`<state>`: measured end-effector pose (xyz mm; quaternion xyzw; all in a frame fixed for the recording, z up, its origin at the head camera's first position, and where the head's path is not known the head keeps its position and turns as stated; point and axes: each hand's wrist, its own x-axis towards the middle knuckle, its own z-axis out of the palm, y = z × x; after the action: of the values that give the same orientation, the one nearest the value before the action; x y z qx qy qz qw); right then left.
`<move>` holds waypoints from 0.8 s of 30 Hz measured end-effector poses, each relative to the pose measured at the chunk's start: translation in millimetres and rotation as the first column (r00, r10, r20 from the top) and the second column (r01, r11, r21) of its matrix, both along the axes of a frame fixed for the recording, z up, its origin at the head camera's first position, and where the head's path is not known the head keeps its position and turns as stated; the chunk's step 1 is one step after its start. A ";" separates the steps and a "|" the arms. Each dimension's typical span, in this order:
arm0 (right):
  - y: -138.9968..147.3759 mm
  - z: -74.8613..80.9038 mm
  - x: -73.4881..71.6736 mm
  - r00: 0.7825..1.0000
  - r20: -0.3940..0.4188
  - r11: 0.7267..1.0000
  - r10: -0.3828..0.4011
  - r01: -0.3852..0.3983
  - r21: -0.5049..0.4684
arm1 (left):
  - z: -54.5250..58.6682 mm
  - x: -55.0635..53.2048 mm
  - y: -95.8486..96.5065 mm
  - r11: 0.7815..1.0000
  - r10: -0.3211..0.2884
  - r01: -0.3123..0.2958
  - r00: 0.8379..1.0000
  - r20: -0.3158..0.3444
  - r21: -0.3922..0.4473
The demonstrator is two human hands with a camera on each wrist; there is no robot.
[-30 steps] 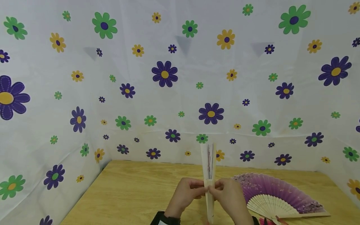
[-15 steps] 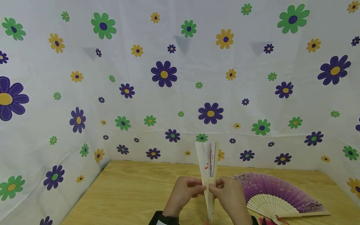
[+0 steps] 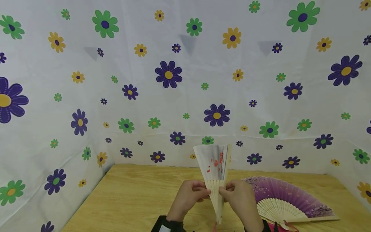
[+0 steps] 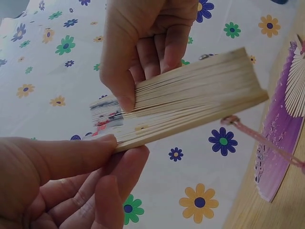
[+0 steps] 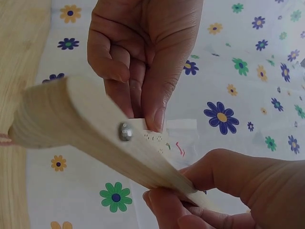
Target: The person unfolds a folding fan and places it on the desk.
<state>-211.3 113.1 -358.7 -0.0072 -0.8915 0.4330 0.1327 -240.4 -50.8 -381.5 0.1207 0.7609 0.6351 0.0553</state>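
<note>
While the white fan (image 3: 214, 174) stands partly spread, its painted part above the grip and its narrow end below, the left hand (image 3: 188, 195) pinches its left edge, thumb against fingers, and the right hand (image 3: 239, 195) its right. On the wooden table (image 3: 139, 193), a spread purple fan (image 3: 295, 196) lies to the right; flowered cloth (image 3: 145, 106) hangs behind and at the sides.

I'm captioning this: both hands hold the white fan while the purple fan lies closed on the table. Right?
Not closed: the head view shows the purple fan spread open on the table. The left hand and right hand hold the white fan.
</note>
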 end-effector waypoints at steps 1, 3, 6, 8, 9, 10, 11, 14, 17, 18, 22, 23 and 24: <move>0.2 0.1 -0.3 1.000 -0.001 1.000 0.001 -0.001 0.001 | -0.2 -0.4 -0.1 1.000 -0.002 0.002 1.000 -0.001 -0.001; 0.3 0.3 -0.8 1.000 -0.007 1.000 0.004 -0.004 0.002 | -0.3 -1.0 -0.5 1.000 -0.006 0.006 1.000 -0.005 -0.002; 1.3 0.7 -1.1 1.000 -0.022 1.000 0.010 -0.010 -0.002 | 0.2 -1.0 -1.6 1.000 -0.012 0.012 1.000 -0.020 0.001; 2.9 0.9 -1.4 0.999 -0.033 1.000 0.010 -0.010 0.000 | 0.5 -0.7 -2.5 1.000 -0.017 0.017 0.999 -0.031 0.001; 4.0 0.8 -1.7 0.999 -0.037 1.000 0.009 -0.009 0.002 | 0.8 -0.4 -2.8 1.000 -0.020 0.020 0.999 -0.036 0.001; 4.9 0.9 -2.0 0.999 -0.041 1.000 0.010 -0.010 0.006 | 1.1 -0.1 -3.0 1.000 -0.022 0.022 0.999 -0.037 -0.001; 5.6 0.9 -2.1 0.999 -0.041 1.000 0.008 -0.007 0.008 | 1.4 0.1 -3.2 1.000 -0.024 0.024 0.999 -0.036 -0.003; 6.3 0.8 -2.4 1.000 -0.031 1.000 0.000 0.000 0.008 | 2.1 0.6 -3.1 0.999 -0.031 0.031 0.999 -0.021 -0.007; 6.2 0.6 -2.2 1.000 -0.022 1.000 0.003 -0.003 0.002 | 3.2 0.9 -2.6 0.999 -0.036 0.036 0.999 -0.004 -0.012; 6.3 0.6 -2.1 1.000 -0.022 1.000 0.006 -0.006 0.001 | 3.5 0.9 -2.6 0.999 -0.037 0.037 0.999 -0.002 -0.015; 8.2 0.6 -1.9 1.000 -0.026 1.000 0.008 -0.008 -0.002 | 5.0 1.1 -4.1 0.999 -0.038 0.038 0.999 -0.008 -0.027; 8.8 0.8 -1.9 1.000 -0.023 1.000 0.004 -0.004 -0.002 | 5.1 1.3 -5.0 0.999 -0.037 0.036 0.999 -0.016 -0.032; 9.6 1.0 -1.8 1.000 -0.022 1.000 -0.001 0.001 -0.001 | 5.3 1.5 -5.9 0.999 -0.035 0.035 0.999 -0.023 -0.035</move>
<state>-213.1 122.6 -357.7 -0.0031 -0.8899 0.4333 0.1425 -238.9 -56.7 -376.2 0.1406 0.7701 0.6194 0.0595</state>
